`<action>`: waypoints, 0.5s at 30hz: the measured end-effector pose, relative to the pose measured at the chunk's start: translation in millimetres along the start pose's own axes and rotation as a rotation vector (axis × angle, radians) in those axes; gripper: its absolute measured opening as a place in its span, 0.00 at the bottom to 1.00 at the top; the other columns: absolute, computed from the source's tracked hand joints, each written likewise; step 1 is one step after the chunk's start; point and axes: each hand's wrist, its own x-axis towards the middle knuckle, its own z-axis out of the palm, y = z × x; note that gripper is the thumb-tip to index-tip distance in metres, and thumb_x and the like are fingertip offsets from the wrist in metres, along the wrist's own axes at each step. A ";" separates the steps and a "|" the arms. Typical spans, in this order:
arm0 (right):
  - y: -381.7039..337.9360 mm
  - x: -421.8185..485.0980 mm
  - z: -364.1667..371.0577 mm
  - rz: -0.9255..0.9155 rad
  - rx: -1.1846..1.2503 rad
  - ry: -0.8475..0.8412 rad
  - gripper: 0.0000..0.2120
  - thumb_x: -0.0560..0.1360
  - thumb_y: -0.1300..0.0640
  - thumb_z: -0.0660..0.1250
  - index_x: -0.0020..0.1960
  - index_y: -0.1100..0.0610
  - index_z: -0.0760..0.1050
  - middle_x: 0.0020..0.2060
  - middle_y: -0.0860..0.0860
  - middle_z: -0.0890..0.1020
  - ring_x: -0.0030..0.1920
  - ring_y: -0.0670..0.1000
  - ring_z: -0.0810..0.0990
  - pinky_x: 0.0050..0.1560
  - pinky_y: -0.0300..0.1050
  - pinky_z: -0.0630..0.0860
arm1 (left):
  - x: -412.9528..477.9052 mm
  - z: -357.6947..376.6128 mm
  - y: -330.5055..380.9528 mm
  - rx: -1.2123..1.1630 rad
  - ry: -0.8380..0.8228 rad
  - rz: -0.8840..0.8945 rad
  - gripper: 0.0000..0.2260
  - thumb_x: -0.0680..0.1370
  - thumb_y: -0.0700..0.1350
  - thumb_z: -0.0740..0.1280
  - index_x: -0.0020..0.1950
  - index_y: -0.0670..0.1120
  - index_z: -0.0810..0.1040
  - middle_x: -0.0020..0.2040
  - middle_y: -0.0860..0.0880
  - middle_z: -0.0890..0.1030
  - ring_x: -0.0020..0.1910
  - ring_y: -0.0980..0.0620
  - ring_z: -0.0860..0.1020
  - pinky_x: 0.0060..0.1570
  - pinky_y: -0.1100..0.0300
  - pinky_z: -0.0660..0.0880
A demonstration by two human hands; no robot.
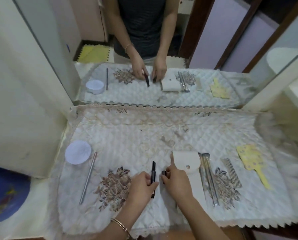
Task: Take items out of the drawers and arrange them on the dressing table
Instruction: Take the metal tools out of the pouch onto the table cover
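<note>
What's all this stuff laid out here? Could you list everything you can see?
pad: one, white, round, far left
rod: one, silver, right of the pad
stick: one, black, centre
piece: one, small, black, centre
pouch: one, cream, right of centre
brushes: count unclear, silver, clear sleeve, beside the pouch
comb: one, silver, right of the brushes
paddle: one, yellow, far right
cloth: one, white, quilted, under everything
mirror: one, behind the table
blue thing: one, blurred, lower left
bangle: one, gold, left wrist
left hand: holds the stick
right hand: pinches the piece
</note>
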 end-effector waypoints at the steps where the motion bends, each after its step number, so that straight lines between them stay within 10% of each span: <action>1: 0.3 0.0 0.5 0.000 -0.006 -0.004 0.05 0.73 0.55 0.64 0.47 0.56 0.72 0.34 0.54 0.77 0.45 0.59 0.80 0.34 0.46 0.69 | -0.9 1.1 -0.6 0.002 0.003 0.008 0.09 0.73 0.49 0.69 0.45 0.46 0.71 0.38 0.52 0.73 0.39 0.53 0.75 0.39 0.62 0.72; 9: 0.5 -6.8 -1.5 -0.002 0.054 0.012 0.05 0.73 0.56 0.65 0.42 0.56 0.71 0.39 0.56 0.80 0.42 0.56 0.79 0.40 0.47 0.72 | -8.2 -11.2 -9.4 -0.020 0.043 0.041 0.11 0.74 0.49 0.67 0.52 0.45 0.75 0.36 0.55 0.74 0.35 0.59 0.73 0.32 0.73 0.66; 15: -7.9 -14.4 -0.8 -0.082 0.117 0.132 0.07 0.74 0.61 0.63 0.50 0.61 0.75 0.35 0.55 0.78 0.36 0.52 0.76 0.37 0.46 0.70 | -14.3 -76.1 -55.2 0.002 0.348 -0.012 0.02 0.74 0.41 0.66 0.44 0.45 0.78 0.36 0.52 0.78 0.35 0.54 0.76 0.37 0.61 0.74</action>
